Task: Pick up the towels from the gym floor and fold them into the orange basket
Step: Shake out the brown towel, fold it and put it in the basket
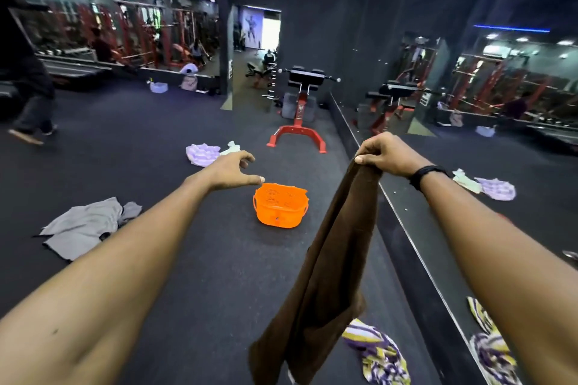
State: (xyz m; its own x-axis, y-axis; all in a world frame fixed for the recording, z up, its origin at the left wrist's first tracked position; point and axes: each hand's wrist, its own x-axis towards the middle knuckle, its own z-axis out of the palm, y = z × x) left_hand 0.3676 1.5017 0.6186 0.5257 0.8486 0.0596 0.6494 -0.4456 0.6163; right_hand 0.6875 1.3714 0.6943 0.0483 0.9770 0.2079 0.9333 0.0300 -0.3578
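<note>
Gripping one end of a brown towel in a right hand raised above the gym floor, a person is starting to clear scattered laundry, with the cloth hanging long, unfolded and free of the ground. The left hand is reaching forward with its fingers spread and loosely curved, holding nothing, hovering just over the near rim of the orange basket. That basket is sitting upright on the dark flooring and is looking empty, so by this evidence no towel is folded into it yet. Four more pieces are lying around it: a grey towel well to the basket's left, a lilac towel with a small pale cloth touching it beyond the basket, and a purple-and-yellow striped towel on the near side, to the basket's right, beside the mirrored wall. A red bench machine is standing farther off behind the basket. Judging from this, the job is barely beginning: the brown piece needs its second end caught and folding, and everything else is waiting.
</note>
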